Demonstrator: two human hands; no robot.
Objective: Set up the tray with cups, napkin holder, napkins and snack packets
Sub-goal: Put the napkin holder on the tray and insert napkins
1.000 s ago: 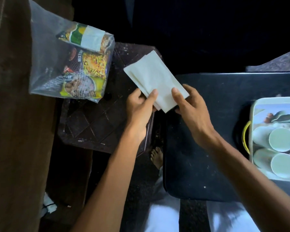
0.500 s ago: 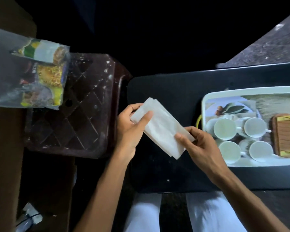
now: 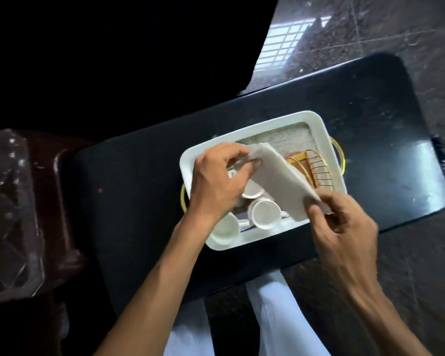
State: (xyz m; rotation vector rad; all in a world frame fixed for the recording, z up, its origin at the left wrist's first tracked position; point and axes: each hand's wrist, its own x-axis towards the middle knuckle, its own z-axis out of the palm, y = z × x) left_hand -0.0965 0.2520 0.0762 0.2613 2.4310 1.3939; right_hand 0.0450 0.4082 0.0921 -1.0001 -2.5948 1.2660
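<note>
A stack of white napkins [image 3: 280, 179] hangs over the white tray [image 3: 316, 122], held at both ends. My left hand [image 3: 216, 181] pinches its upper left corner and my right hand [image 3: 342, 222] grips its lower right end. Under the napkins, white cups [image 3: 263, 214] lie on their sides in the tray's near half; some are hidden by my left hand. A gold wire napkin holder [image 3: 319, 170] sits in the tray's right part, just beyond the napkins' edge. No snack packets show clearly.
The tray rests on a black table [image 3: 139, 201] with gold handles at its ends. A dark brown stool [image 3: 62, 201] stands at the left with a clear plastic bag [image 3: 8, 214] on it. Speckled stone floor [image 3: 396, 34] lies beyond the table.
Both hands have carried the napkins rightward from the table's left end to above the tray. The view has swung right, so the stool and bag sit at the left edge.
</note>
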